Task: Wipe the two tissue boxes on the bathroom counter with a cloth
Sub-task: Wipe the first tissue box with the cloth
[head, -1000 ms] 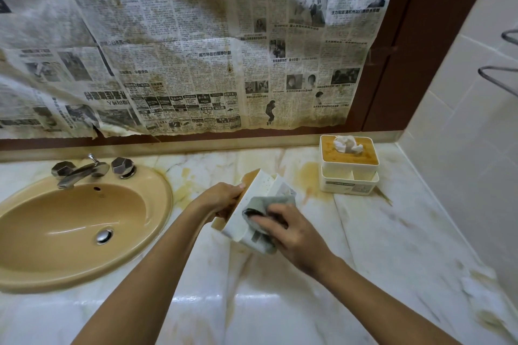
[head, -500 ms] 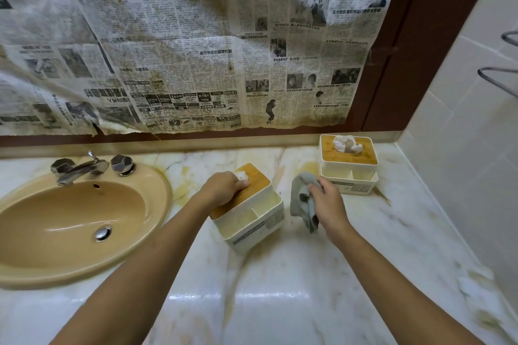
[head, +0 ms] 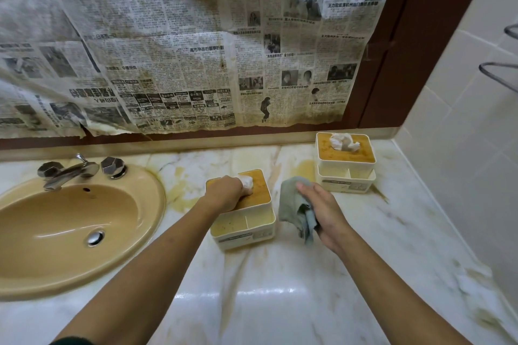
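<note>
Two hands: left hand (head: 224, 194) fingers clenched on near box (head: 262, 194) lid, label (head: 238, 238) unreadable; right hand (head: 328, 214) fingers grasping cloth (head: 291, 204).

Glossy marble counter (head: 280, 302); wood-look lid on plastic tissue box (head: 260, 190); soft cloth (head: 291, 204).

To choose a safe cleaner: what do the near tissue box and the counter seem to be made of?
Near tissue box: probably cream plastic, smooth moulded walls; its lid looks like wood or bamboo, brown, matte. The counter: seemingly polished marble, veined, glossy.
</note>
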Action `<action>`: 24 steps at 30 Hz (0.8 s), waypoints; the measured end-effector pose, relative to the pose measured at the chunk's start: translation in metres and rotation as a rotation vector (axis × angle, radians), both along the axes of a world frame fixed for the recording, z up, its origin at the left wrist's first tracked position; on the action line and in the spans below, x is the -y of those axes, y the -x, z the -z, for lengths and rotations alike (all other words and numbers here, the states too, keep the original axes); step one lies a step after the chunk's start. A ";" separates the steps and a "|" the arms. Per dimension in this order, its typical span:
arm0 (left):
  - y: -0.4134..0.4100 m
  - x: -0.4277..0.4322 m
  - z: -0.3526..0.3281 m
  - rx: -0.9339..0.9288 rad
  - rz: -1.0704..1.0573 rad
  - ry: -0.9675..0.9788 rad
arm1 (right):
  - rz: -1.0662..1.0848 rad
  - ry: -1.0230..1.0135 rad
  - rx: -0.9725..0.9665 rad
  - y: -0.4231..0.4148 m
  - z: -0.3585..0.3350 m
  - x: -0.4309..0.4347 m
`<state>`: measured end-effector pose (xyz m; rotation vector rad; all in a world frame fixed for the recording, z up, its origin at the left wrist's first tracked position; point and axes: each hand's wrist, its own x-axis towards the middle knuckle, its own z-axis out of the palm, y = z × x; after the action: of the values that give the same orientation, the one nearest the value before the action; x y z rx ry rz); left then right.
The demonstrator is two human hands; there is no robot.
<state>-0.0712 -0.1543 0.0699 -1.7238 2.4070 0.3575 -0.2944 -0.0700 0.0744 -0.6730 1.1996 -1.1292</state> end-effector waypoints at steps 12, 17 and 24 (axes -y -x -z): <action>-0.008 -0.012 -0.006 -0.452 -0.237 0.032 | -0.305 0.217 -0.181 0.009 -0.042 0.029; -0.012 -0.024 -0.043 -1.188 -0.280 -0.431 | -0.365 0.273 -0.020 0.005 -0.066 0.039; -0.013 -0.017 -0.096 -1.379 -0.171 -0.396 | -0.321 0.377 0.016 -0.008 -0.111 0.053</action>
<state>-0.0579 -0.1378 0.1660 -1.6746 2.4238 2.4989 -0.2861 -0.1234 0.1857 -1.1001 0.8310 -1.0909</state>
